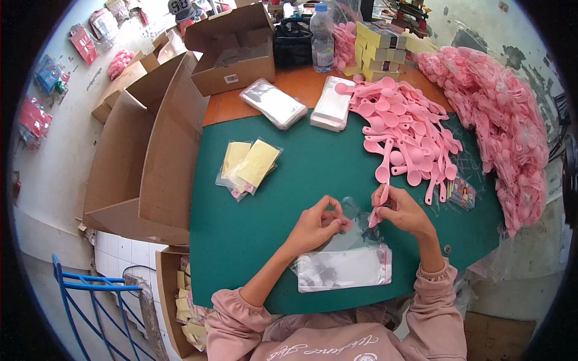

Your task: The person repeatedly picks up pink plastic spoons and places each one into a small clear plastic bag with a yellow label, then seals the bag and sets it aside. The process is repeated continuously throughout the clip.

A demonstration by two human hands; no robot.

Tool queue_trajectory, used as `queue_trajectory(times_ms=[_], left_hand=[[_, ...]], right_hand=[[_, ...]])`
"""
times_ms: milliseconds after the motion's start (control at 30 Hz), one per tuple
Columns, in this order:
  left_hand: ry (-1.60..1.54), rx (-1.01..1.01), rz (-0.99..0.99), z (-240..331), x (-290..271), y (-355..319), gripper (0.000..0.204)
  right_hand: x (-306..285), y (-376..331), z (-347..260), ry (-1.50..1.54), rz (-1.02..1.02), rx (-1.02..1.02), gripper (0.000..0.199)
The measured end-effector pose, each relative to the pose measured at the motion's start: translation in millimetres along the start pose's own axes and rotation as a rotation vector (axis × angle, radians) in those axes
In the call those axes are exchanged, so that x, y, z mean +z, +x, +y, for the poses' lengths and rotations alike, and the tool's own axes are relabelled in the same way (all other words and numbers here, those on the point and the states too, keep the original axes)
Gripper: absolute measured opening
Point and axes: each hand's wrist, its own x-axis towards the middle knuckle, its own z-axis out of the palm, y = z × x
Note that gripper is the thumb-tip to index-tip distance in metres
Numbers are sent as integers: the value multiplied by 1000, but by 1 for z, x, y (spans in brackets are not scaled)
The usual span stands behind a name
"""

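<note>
Right hand (404,210): nearly closed; thumb and fingers pinched a pink spoon (385,191), held aslant, one end toward the heap, the other down by the clear bag.
Left hand (316,225): half curled, thumb and fingertips close together, at the near-left side of the clear bag; whether it gripped the film could not be told.
Clear bag (356,233): between the two hands, its outline hard to make out.
Near bag stack (346,271): flat, clear, just below the hands, close to the person's edge of the worktop (253,225).
Spoon heap (403,123): pink, loose, beyond the right hand.
Small cards (462,194): coloured, at the heap's near-right side.
Filled packets (259,163): clear, overlapping, yellow cards inside; beyond the left hand.
Far bag stacks (274,104): two, clear, side by side, left of the heap.
Bagged spoons (497,126): a large pink mass along the right side.
Bottle (323,42): clear, blue-capped, upright at the back.
Yellow blocks (376,51): stacked, right of the bottle.
Cartons (171,144): brown, open, at left and back left.
</note>
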Motion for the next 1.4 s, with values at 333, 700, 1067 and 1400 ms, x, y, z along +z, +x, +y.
queue_trajectory(times_ms=[333, 700, 1067, 1400], left_hand=[[-329, -233, -42, 7, -7, 5, 22], [-334, -273, -36, 7, -5, 5, 28], [-268, -210, -126, 11, -5, 9, 38], [-209, -314, -285, 17, -12, 13, 39]], right_hand=[[8, 3, 2, -33, 251, -193, 19], [22, 2, -4, -72, 381, -349, 16], [26, 6, -3, -219, 275, -260, 21], [27, 7, 5, -69, 400, -349, 23]])
